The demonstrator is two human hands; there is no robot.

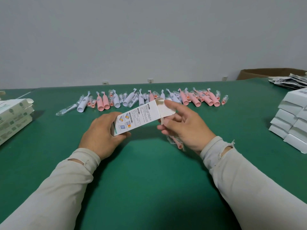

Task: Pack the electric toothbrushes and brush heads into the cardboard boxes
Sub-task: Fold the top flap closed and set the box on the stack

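Left hand (101,130): fingers and thumb curled around the closed near end of a white cardboard box (139,117), held above the green table (149,180) near centre of view. Box angled from 7 o'clock up toward 1 o'clock, printed panel with text and small coloured pictures facing up.

Right hand (184,127): at the 3 o'clock side of the box, fingers curled at the open far end, index finger (172,105) laid on the raised end flap (166,107). Same hand also holding a wrapped pink brush head (178,144) in clear plastic, tucked under the palm and projecting toward 6 o'clock. Whether anything sits inside the box: cannot tell.

Row of electric toothbrushes (144,99), pink and white, mixed with wrapped brush heads, lying across the table at 12 o'clock from the hands, well apart from them. One wrapped white brush head (66,110) at the 9 o'clock end of that row, slightly apart.

Stack of printed boxes (15,117) at the 9 o'clock edge of the table. Stack of plain white boxes (292,120) at the 3 o'clock edge. Pile of folded leaflets (290,82) at 2 o'clock, with a brown carton (265,73) just behind. Pale sleeves (249,180) on both forearms.
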